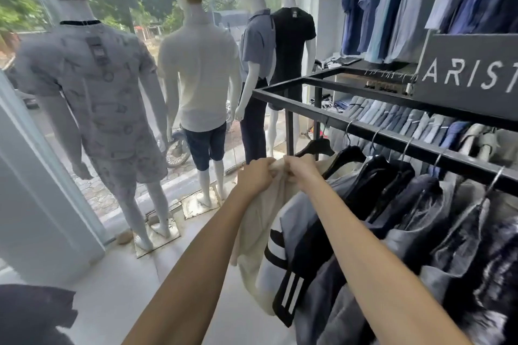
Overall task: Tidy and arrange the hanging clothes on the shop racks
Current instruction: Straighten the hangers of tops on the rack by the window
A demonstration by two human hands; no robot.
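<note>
A cream shirt [256, 228] hangs at the left end of the black metal rack [364, 128]. My left hand [256, 176] and my right hand [301, 169] both pinch its fabric near the collar, close together. Behind it hang several dark, grey and striped garments [392, 218] on black hangers [346, 155], some in clear plastic covers. The cream shirt's own hanger is hidden by my hands.
Several dressed mannequins [200, 72] stand at the shop window on the left. A dark sign board [471, 75] sits on the rack top. Blue shirts [392, 8] hang on the wall above. Folded trousers [406, 120] line the rack's far side. White floor [168, 260] lies below.
</note>
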